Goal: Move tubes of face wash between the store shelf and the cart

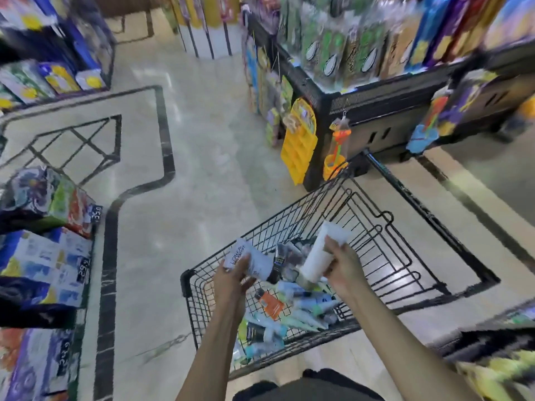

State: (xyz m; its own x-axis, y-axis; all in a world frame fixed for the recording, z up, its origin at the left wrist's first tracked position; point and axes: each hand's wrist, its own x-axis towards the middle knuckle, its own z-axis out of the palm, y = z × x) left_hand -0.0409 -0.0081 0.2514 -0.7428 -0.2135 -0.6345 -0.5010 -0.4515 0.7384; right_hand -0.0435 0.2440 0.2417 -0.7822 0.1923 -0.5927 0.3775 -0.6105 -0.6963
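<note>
A black wire cart (376,227) stands in front of me on the shop floor. Several face wash tubes (292,308) lie heaped in its near end, among them an orange one (270,303). My left hand (231,280) is closed on a white and grey tube with dark lettering (252,260), held over the cart's near left corner. My right hand (343,266) grips a plain white tube (324,253), cap pointing down, above the heap.
A dark shelf unit (362,94) with packaged goods stands beyond the cart, with yellow (298,146) and orange hanging items at its corner. Stacked printed boxes (43,256) line the left. Pale tiled floor (188,169) with black inlay runs between them.
</note>
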